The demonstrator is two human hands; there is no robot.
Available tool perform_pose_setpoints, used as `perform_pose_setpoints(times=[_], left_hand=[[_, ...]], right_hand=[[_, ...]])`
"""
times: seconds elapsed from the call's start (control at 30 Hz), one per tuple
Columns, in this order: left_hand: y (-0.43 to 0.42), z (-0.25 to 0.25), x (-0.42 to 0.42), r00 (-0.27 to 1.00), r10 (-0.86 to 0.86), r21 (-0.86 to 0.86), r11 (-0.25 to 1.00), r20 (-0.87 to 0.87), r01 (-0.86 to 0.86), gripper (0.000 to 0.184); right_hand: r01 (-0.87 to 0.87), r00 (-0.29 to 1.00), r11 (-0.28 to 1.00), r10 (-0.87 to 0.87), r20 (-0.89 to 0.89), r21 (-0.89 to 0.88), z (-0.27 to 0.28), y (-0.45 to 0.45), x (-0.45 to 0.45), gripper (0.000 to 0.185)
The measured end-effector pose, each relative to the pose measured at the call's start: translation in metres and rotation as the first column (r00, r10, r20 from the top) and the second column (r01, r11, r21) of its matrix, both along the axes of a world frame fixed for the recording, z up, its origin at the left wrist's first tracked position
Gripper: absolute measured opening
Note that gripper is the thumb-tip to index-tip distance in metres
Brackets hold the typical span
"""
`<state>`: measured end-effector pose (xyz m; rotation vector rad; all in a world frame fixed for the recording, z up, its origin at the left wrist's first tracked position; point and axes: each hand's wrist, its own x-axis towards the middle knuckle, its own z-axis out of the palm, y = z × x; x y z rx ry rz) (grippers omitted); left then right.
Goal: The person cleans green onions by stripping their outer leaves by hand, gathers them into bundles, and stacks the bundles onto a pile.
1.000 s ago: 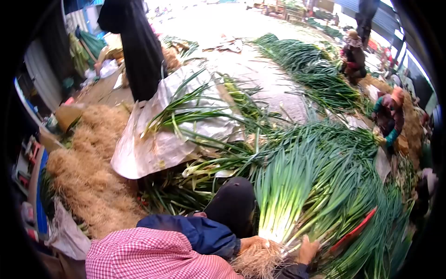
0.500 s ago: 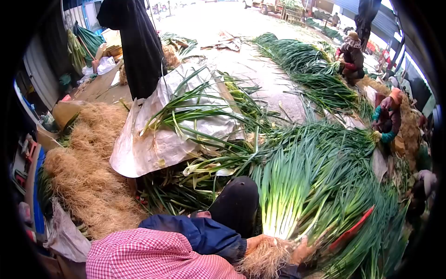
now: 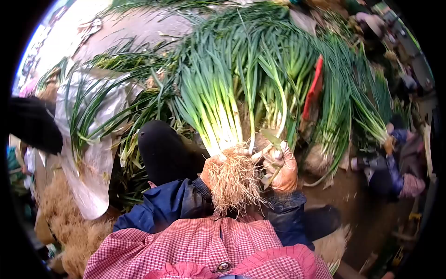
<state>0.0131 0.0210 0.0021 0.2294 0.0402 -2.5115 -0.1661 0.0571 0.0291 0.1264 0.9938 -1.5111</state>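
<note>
A thick bunch of green onions (image 3: pixel 216 111) fans away from me, its pale stalks and tangled roots (image 3: pixel 236 183) pointing at my chest. My left hand (image 3: pixel 210 171) is wrapped round the white base of the bunch, partly hidden by the roots. Beside the roots, my right hand (image 3: pixel 284 173) is closed on a loose piece of onion leaf (image 3: pixel 272 138) with a pale stalk end by its fingers. Just beyond lies a large heap of more green onions (image 3: pixel 292 60).
A long red object (image 3: pixel 313 88) stands among the onions. A pale sheet (image 3: pixel 95 181) with loose onions lies at left, above a mass of roots (image 3: pixel 69 218). At right, a co-worker's arm (image 3: pixel 394 167) reaches to another onion bunch (image 3: pixel 371 121).
My view has swung down and to the right. Both hands and the bunch now appear in the middle. The right hand has come up beside the roots, holding a leaf piece.
</note>
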Motion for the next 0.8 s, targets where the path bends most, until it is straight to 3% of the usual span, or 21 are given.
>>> perform_pose_setpoints(times=[0.03,0.07,0.1,0.17,0.23,0.3,0.37,0.4,0.43,0.47,0.5,0.57,0.6,0.63,0.67,0.7,0.73,0.77,0.8], left_hand=[[-0.001,-0.008,-0.001,0.993,-0.02,0.073,0.997,-0.117,0.029,0.046],[0.002,-0.014,-0.003,0.971,-0.026,0.141,0.988,-0.237,0.061,0.062],[0.005,-0.011,-0.005,0.969,-0.036,0.148,0.986,-0.243,0.073,0.062],[0.009,-0.005,-0.006,0.99,-0.044,0.216,0.974,-0.137,0.073,0.066],[0.007,-0.012,-0.009,0.989,-0.048,0.175,0.982,-0.138,0.072,0.067],[0.008,-0.013,-0.006,0.997,-0.062,0.226,0.971,-0.055,0.073,0.056],[0.007,-0.022,-0.006,0.997,-0.045,0.178,0.982,-0.058,0.055,0.056],[0.006,-0.02,-0.007,0.993,0.004,0.146,0.989,-0.119,0.013,0.056],[0.002,-0.016,-0.01,0.999,0.042,0.085,0.996,-0.001,-0.042,0.055],[-0.001,-0.012,-0.012,0.989,0.08,0.019,0.996,0.122,-0.083,0.054],[-0.004,-0.007,-0.012,0.99,0.083,0.026,0.996,0.115,-0.087,0.054],[-0.01,0.001,-0.011,0.991,0.067,0.125,0.991,-0.117,-0.052,0.051],[-0.011,0.002,-0.012,0.996,0.095,0.154,0.984,-0.003,-0.093,0.046],[-0.012,0.006,-0.01,0.995,0.097,0.145,0.985,-0.014,-0.094,0.046],[-0.013,0.012,-0.006,0.992,0.125,0.144,0.981,0.036,-0.129,0.045],[-0.013,0.015,-0.001,0.984,0.154,0.142,0.976,0.084,-0.165,0.045],[-0.021,0.011,0.006,0.996,0.091,0.138,0.986,0.015,-0.093,0.041],[-0.023,0.018,0.008,0.99,0.135,0.162,0.977,0.031,-0.138,0.039],[-0.023,0.014,0.011,0.956,0.139,-0.18,0.979,0.259,-0.094,0.04]], right_hand=[[0.024,1.0,1.0,-0.024,-0.001,0.006,-0.009,0.003,-0.005,0.027],[-0.115,0.972,0.982,0.142,0.186,-0.147,-0.022,0.009,-0.014,0.025],[-0.224,0.883,0.922,0.33,0.335,-0.316,-0.019,0.01,-0.017,0.033],[-0.248,0.969,0.967,0.246,-0.037,-0.054,-0.009,0.013,-0.011,0.025],[-0.421,0.837,0.906,0.371,-0.403,-0.039,0.016,0.003,0.004,0.024],[-0.462,0.755,0.884,0.434,-0.492,0.071,0.01,0.009,0.007,0.029],[-0.7,0.56,0.713,0.587,-0.584,0.046,-0.019,0.021,-0.002,0.03],[-0.586,0.59,0.781,0.594,-0.546,0.216,-0.017,0.036,0.009,0.037],[-0.572,0.682,0.765,0.644,-0.346,0.295,0.022,0.031,0.015,0.04],[-0.533,0.766,0.825,0.565,-0.307,0.187,0.021,0.037,0.009,0.033],[-0.478,0.839,0.875,0.482,-0.254,0.081,0.019,0.046,-0.004,0.026],[-0.297,0.952,0.914,0.305,-0.016,-0.275,-0.002,0.059,-0.039,0.024],[-0.184,0.953,0.887,0.267,0.144,-0.424,-0.011,0.065,-0.057,0.028],[-0.137,0.988,0.929,0.101,-0.121,-0.343,-0.016,0.075,-0.065,0.03],[-0.202,0.914,0.95,0.271,-0.303,0.239,-0.042,0.093,-0.093,0.026],[-0.266,0.723,0.855,0.483,-0.494,0.446,-0.044,0.096,-0.092,0.024],[-0.254,0.464,0.707,0.688,-0.558,0.66,-0.045,0.099,-0.091,0.027],[-0.277,0.209,0.656,0.754,-0.622,0.702,-0.045,0.098,-0.092,0.039],[-0.279,-0.051,0.599,0.771,-0.635,0.75,-0.047,0.102,-0.093,0.053]])
